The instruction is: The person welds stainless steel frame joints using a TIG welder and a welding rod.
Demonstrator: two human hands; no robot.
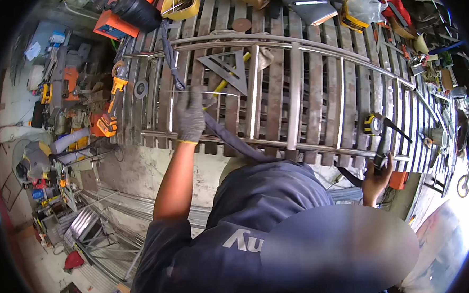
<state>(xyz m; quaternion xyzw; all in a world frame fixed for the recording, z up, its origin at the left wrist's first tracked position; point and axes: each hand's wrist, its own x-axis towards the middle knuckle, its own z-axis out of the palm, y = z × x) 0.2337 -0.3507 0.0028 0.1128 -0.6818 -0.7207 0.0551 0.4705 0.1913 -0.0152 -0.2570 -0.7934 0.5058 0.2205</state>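
My left hand point(192, 119), in a grey glove, is closed around a thin pale welding rod point(224, 93) that sticks out to both sides of the fingers. A dark cable point(234, 143) runs down beside that hand and toward my lap. Bare, my right hand point(378, 180) grips a black tool that looks like a welding electrode holder point(383, 149), near the frame's lower right. Under both hands lies a shiny metal tube frame point(295, 90) with crossbars. A grey triangular square point(228, 70) lies just right of my left hand, over a yellow-handled tool point(222, 85).
The slatted metal bench point(315, 110) supports the frame. A yellow tape measure point(372, 124) sits near my right hand. An angle grinder point(116, 94) lies at the left edge. A yellow tub point(179, 5), a dark folder point(304, 2) and a plastic bag point(366, 7) stand along the back.
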